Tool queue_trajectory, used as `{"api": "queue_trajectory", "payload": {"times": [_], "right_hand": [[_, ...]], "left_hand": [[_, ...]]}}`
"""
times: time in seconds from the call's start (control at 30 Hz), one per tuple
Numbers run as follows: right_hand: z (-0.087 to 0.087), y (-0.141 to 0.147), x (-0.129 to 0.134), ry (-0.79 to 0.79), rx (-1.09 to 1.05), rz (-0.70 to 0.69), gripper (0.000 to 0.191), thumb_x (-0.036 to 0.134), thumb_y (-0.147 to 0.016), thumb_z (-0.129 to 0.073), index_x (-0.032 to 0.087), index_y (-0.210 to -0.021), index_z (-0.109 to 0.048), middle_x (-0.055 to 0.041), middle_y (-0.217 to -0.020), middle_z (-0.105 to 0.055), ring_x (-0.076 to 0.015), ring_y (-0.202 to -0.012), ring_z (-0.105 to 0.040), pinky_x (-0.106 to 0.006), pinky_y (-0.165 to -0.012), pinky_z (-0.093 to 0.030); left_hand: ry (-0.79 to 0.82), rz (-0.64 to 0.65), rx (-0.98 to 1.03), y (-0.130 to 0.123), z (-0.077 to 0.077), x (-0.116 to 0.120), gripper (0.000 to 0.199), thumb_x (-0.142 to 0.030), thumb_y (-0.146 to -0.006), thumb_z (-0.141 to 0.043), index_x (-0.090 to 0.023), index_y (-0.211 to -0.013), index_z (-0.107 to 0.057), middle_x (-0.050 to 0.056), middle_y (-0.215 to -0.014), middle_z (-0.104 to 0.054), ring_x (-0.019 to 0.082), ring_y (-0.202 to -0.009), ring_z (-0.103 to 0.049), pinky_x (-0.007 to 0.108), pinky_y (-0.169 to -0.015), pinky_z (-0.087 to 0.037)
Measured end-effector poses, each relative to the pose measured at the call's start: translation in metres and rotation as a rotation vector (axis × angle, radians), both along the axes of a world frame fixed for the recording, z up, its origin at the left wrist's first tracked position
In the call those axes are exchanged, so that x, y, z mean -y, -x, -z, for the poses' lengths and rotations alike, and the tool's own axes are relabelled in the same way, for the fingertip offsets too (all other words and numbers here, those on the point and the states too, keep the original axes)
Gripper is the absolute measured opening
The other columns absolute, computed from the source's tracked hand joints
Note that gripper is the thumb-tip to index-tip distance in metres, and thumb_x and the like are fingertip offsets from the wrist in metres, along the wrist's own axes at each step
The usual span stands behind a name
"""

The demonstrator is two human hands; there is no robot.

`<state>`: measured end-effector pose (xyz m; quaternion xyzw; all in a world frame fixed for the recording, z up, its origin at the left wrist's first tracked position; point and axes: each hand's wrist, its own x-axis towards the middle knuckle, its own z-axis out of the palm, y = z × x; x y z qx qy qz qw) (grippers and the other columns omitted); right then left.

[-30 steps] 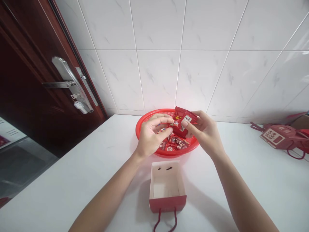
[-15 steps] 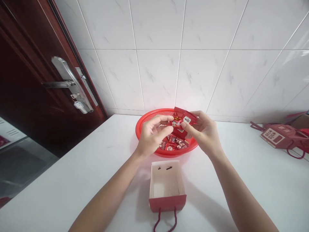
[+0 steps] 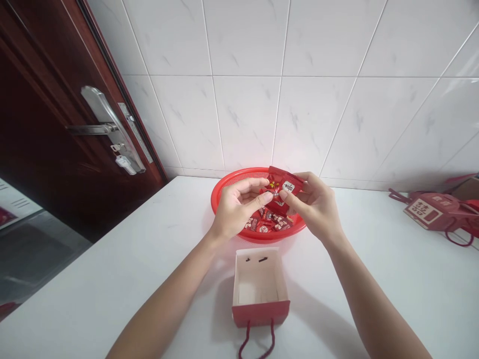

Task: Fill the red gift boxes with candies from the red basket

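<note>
Above a red mesh basket (image 3: pixel 258 236), my right hand (image 3: pixel 316 199) grips red candy packets (image 3: pixel 286 185), its thumb pressed on their front. From the left, my left hand (image 3: pixel 239 207) has its thumb and fingers on a small red wrapped candy (image 3: pixel 272 192) in front of the packets. More wrapped candies (image 3: pixel 264 225) lie in the basket below. Nearer to me stands an open box (image 3: pixel 261 314), red outside and white inside, with nothing in it. Its dark red cord handle (image 3: pixel 245 344) hangs over the near side.
Red boxes with cord handles (image 3: pixel 430 212) sit at the right on the white table (image 3: pixel 157 239). A white tiled wall (image 3: pixel 243 114) rises behind the basket. At the left is a dark red door (image 3: pixel 48 99) with a metal handle (image 3: pixel 93 129) and keys.
My left thumb has moved slightly right and up over the small candy, covering more of it. The packets in my right hand have barely shifted.
</note>
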<state>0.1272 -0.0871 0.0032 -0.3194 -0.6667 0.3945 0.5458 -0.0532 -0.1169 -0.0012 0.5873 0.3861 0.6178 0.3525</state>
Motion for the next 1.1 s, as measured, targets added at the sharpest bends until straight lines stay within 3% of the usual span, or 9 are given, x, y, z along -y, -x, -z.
{"api": "queue_trajectory", "payload": {"times": [0.23, 0.5, 0.77, 0.97, 1.1], "right_hand": [[0.0021, 0.0006, -0.0007, -0.047, 0.059, 0.056, 0.037, 0.051, -0.080, -0.079, 0.023, -0.096, -0.061, -0.0027, -0.083, -0.073, -0.0164, -0.061, -0.066, -0.029, -0.051, -0.055], [0.0023, 0.0029, 0.0012, -0.051, 0.048, 0.038, 0.034, 0.047, -0.080, -0.079, 0.023, -0.095, -0.061, -0.0014, -0.081, -0.072, -0.0158, -0.059, -0.066, -0.029, -0.049, -0.054], [0.0040, 0.0034, 0.0002, -0.042, 0.045, 0.031, 0.034, 0.045, -0.080, -0.080, 0.023, -0.096, -0.061, -0.0007, -0.080, -0.072, -0.0151, -0.058, -0.064, -0.028, -0.049, -0.054], [0.0011, 0.0011, 0.0006, -0.028, 0.036, 0.057, 0.038, 0.050, -0.079, -0.082, 0.023, -0.097, -0.063, -0.0029, -0.084, -0.074, -0.0173, -0.063, -0.068, -0.030, -0.052, -0.057], [-0.0014, 0.0002, 0.0011, -0.005, 0.023, 0.013, 0.041, 0.054, -0.079, -0.081, 0.022, -0.097, -0.063, -0.0026, -0.082, -0.075, -0.0161, -0.059, -0.067, -0.029, -0.050, -0.056]], "left_hand": [[0.012, -0.025, -0.116, -0.0007, 0.0007, 0.0013, 0.029, -0.033, -0.077, -0.085, -0.021, -0.102, -0.079, 0.008, -0.109, -0.079, 0.026, -0.097, -0.075, 0.040, -0.086, -0.064], [-0.008, -0.022, -0.088, 0.0002, 0.0023, 0.0000, 0.033, -0.030, -0.074, -0.086, -0.019, -0.104, -0.079, 0.009, -0.110, -0.079, 0.026, -0.102, -0.074, 0.038, -0.087, -0.064], [-0.021, -0.040, -0.080, 0.0005, 0.0021, 0.0006, 0.024, -0.029, -0.075, -0.085, -0.018, -0.096, -0.079, 0.007, -0.100, -0.079, 0.022, -0.085, -0.074, 0.035, -0.077, -0.065], [-0.031, -0.038, -0.169, -0.0006, 0.0029, 0.0010, 0.031, -0.032, -0.076, -0.085, -0.022, -0.105, -0.079, 0.007, -0.111, -0.079, 0.025, -0.100, -0.074, 0.038, -0.089, -0.063], [-0.050, -0.067, -0.164, 0.0000, 0.0044, -0.0005, 0.026, -0.032, -0.079, -0.082, -0.021, -0.103, -0.078, 0.007, -0.109, -0.079, 0.025, -0.099, -0.074, 0.038, -0.089, -0.063]]}}
